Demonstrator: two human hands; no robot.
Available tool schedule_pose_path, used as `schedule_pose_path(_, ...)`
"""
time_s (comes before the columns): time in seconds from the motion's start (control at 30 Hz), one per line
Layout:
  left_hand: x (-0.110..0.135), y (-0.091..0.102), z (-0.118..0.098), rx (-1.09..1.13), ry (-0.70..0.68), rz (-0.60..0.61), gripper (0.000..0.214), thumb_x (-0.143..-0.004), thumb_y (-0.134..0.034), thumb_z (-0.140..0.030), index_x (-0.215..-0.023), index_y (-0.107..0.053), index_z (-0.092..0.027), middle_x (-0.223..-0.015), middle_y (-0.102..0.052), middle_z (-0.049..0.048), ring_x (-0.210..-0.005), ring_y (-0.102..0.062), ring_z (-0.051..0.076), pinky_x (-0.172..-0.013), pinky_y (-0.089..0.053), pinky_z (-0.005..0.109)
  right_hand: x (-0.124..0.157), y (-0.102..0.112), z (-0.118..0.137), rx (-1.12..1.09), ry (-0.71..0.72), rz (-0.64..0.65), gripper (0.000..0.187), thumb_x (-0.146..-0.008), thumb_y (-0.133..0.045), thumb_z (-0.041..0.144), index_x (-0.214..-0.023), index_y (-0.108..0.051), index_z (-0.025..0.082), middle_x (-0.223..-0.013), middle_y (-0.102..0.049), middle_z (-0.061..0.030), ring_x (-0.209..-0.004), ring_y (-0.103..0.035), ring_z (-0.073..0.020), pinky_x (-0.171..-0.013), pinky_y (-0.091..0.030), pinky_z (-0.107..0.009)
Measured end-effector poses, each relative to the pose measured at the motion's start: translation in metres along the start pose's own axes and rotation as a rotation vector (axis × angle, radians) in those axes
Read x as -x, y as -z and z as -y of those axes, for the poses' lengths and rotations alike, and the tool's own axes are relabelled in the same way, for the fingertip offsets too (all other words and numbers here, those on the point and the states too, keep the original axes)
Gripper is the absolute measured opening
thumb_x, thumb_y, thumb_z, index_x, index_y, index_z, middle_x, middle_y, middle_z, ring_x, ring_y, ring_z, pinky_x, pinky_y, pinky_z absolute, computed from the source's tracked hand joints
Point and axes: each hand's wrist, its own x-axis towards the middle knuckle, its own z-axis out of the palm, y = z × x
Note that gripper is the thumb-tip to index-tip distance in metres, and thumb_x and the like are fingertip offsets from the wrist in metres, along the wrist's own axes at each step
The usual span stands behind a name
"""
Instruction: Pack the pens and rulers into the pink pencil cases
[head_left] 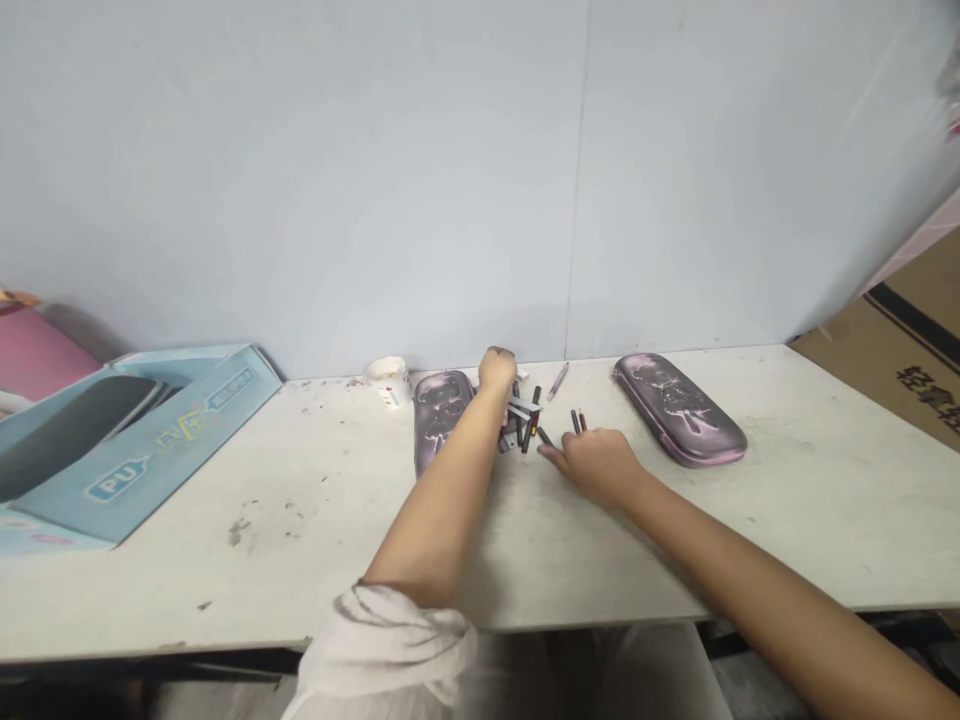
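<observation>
My left hand (pixel 499 370) is closed above a small heap of pens and pencils (pixel 529 425), at the right side of a dark zipped case (pixel 442 415). What its fingers hold is hidden. My right hand (pixel 596 462) rests low on the table, closed around pencils (pixel 579 420) whose ends stick out past the knuckles, one dark and one red. A short dark pen (pixel 544 437) lies against its fingertips. Light strips like rulers (pixel 523 408) lie across the heap. Behind it is a single slim pen (pixel 558 381).
A second dark case with pink trim (pixel 682 410) lies to the right. Near the wall stands a white paper cup (pixel 390 382). A light blue box (pixel 150 440) occupies the table's left end, with something pink (pixel 41 350) behind it. A cardboard box (pixel 900 330) borders the right.
</observation>
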Motion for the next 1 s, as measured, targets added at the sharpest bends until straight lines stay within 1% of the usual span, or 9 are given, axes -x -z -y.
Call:
schedule_pose_path(0.13,-0.022,0.008,0.016,-0.253,-0.108,0.049,0.019,-0.075,-0.049,-0.018,-0.09,-0.06,-0.016,-0.098,-0.065,0.0126,-0.095,-0.058,0.022,-0.078,-0.043,0.029,-0.06,0.015,-0.015,-0.08,-0.175,0.039,0.049,-0.089,-0.025,0.044,-0.099,-0.061,0.013,-0.097,-0.065,-0.0193,-0.09,-0.062,-0.0273,-0.072,-0.043,-0.036)
schedule_pose_path(0.23,-0.037,0.015,0.026,-0.446,-0.23,0.083,0.021,-0.074,-0.053,-0.02,-0.093,-0.061,-0.016,-0.106,-0.062,0.0142,-0.103,-0.055,0.024,-0.086,-0.04,0.033,-0.097,0.013,-0.027,-0.106,-0.3,0.062,0.045,-0.087,-0.029,0.039,-0.106,-0.059,0.011,-0.105,-0.062,-0.0203,-0.097,-0.059,-0.0288,-0.075,-0.044,-0.037)
schedule_pose_path(0.33,-0.047,0.011,0.031,-0.596,-0.326,0.128,0.02,-0.076,-0.05,-0.019,-0.092,-0.062,-0.014,-0.104,-0.061,0.0168,-0.102,-0.055,0.028,-0.086,-0.04,0.038,-0.122,0.002,-0.032,-0.113,-0.351,0.093,0.044,-0.083,-0.035,0.04,-0.1,-0.063,0.01,-0.102,-0.064,-0.0206,-0.095,-0.06,-0.0301,-0.071,-0.045,-0.036)
schedule_pose_path(0.43,-0.053,0.004,0.034,-0.696,-0.4,0.162,0.022,-0.079,-0.044,-0.016,-0.092,-0.062,-0.013,-0.106,-0.059,0.0186,-0.105,-0.052,0.029,-0.087,-0.038,0.041,-0.133,-0.006,-0.034,-0.119,-0.372,0.126,0.039,-0.079,-0.042,0.039,-0.095,-0.065,0.012,-0.101,-0.065,-0.019,-0.093,-0.061,-0.0289,-0.069,-0.045,-0.034)
schedule_pose_path(0.53,-0.054,0.007,0.035,-0.734,-0.47,0.202,0.027,-0.08,-0.041,-0.014,-0.1,-0.059,-0.015,-0.105,-0.06,0.016,-0.103,-0.054,0.026,-0.086,-0.038,0.038,-0.128,-0.003,-0.04,-0.112,-0.385,0.103,0.04,-0.083,-0.036,0.037,-0.101,-0.06,0.012,-0.1,-0.065,-0.0193,-0.092,-0.061,-0.0279,-0.07,-0.043,-0.033)
schedule_pose_path(0.63,-0.049,0.02,0.033,-0.708,-0.548,0.234,0.034,-0.081,-0.039,-0.015,-0.113,-0.051,-0.021,-0.106,-0.061,0.01,-0.098,-0.056,0.021,-0.082,-0.04,0.031,-0.111,0.01,-0.05,-0.127,-0.301,-0.04,0.042,-0.088,-0.026,0.038,-0.11,-0.051,0.013,-0.092,-0.066,-0.016,-0.086,-0.062,-0.0263,-0.067,-0.04,-0.031)
schedule_pose_path(0.7,-0.042,0.031,0.03,-0.652,-0.607,0.225,0.034,-0.084,-0.036,-0.018,-0.116,-0.048,-0.023,-0.108,-0.06,0.0081,-0.097,-0.057,0.02,-0.08,-0.04,0.028,-0.095,0.021,-0.055,-0.146,-0.217,-0.142,0.04,-0.09,-0.023,0.039,-0.111,-0.049,0.016,-0.089,-0.067,-0.0125,-0.082,-0.063,-0.0255,-0.063,-0.037,-0.029)
schedule_pose_path(0.83,-0.019,0.041,0.019,-0.569,-0.694,0.194,0.03,-0.087,-0.033,-0.024,-0.112,-0.049,-0.022,-0.105,-0.061,0.0076,-0.096,-0.056,0.021,-0.08,-0.041,0.028,-0.067,0.038,-0.058,-0.135,-0.154,-0.216,0.036,-0.09,-0.023,0.039,-0.106,-0.048,0.019,-0.091,-0.067,-0.0103,-0.079,-0.062,-0.0244,-0.058,-0.031,-0.027)
schedule_pose_path(1.0,0.024,0.039,-0.008,-0.596,-0.783,0.213,0.029,-0.087,-0.033,-0.023,-0.11,-0.051,-0.022,-0.1,-0.06,0.0078,-0.094,-0.055,0.021,-0.078,-0.041,0.028,-0.041,0.05,-0.059,-0.064,-0.076,-0.223,0.031,-0.09,-0.026,0.036,-0.104,-0.049,0.019,-0.089,-0.066,-0.0093,-0.074,-0.06,-0.0221,-0.057,-0.029,-0.027)
